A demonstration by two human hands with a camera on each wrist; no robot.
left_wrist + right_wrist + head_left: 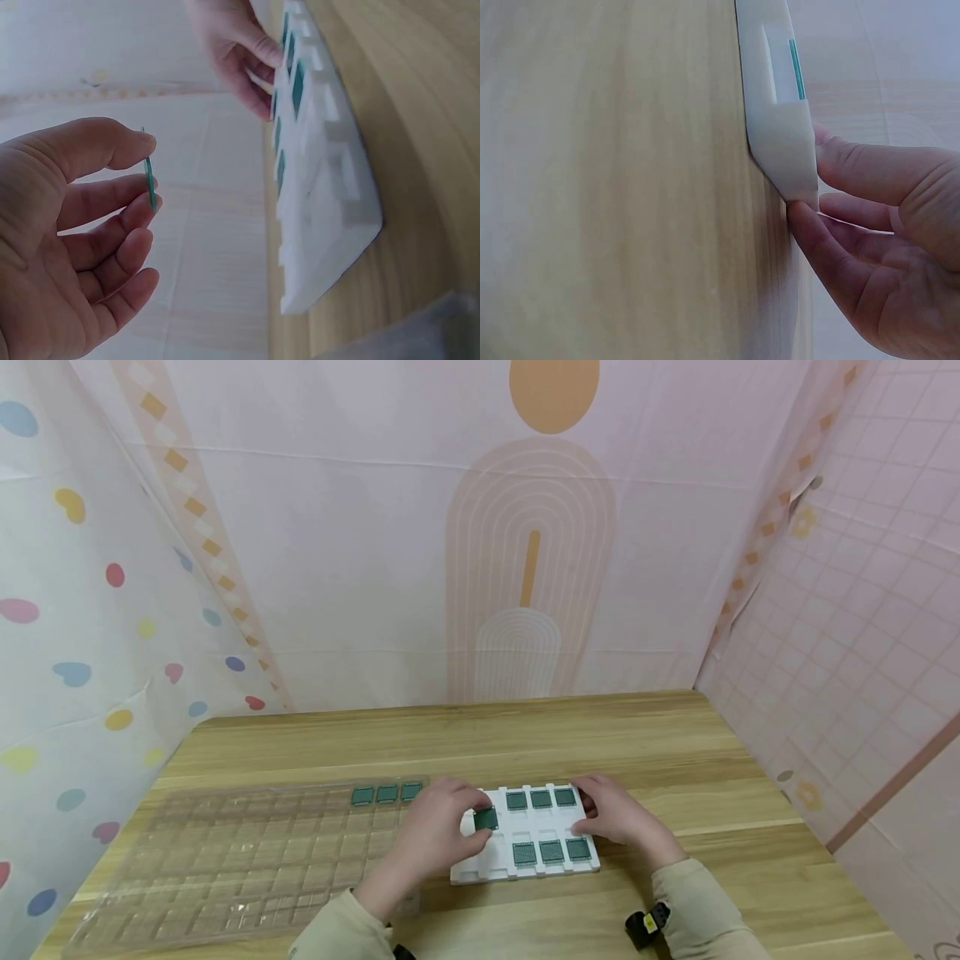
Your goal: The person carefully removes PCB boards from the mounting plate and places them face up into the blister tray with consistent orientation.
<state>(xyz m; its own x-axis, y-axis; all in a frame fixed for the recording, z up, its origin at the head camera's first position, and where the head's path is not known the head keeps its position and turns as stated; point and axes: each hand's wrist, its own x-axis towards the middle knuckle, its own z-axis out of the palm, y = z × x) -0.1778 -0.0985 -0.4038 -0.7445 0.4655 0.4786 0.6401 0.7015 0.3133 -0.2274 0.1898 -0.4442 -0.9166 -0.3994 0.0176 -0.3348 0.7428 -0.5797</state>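
Between thumb and fingertips, my left hand (437, 828) pinches a small green circuit board (486, 819) by its edges. In the left wrist view this board (151, 171) is seen edge-on, held apart from the white foam tray (330, 202). The tray (498, 863) lies on the table with several more green boards (552, 852) in two rows of slots; its left slots are partly hidden by my left hand. My right hand (617, 814) grips the tray's right end, thumb on top and fingers at the side and lower edge, as the right wrist view shows.
A large clear plastic tray (247, 852) with many compartments spreads over the left of the wooden table (570, 735). Three green boards (387, 793) sit in its far right compartments. Patterned cloth (360, 568) hangs behind the table and along both sides.
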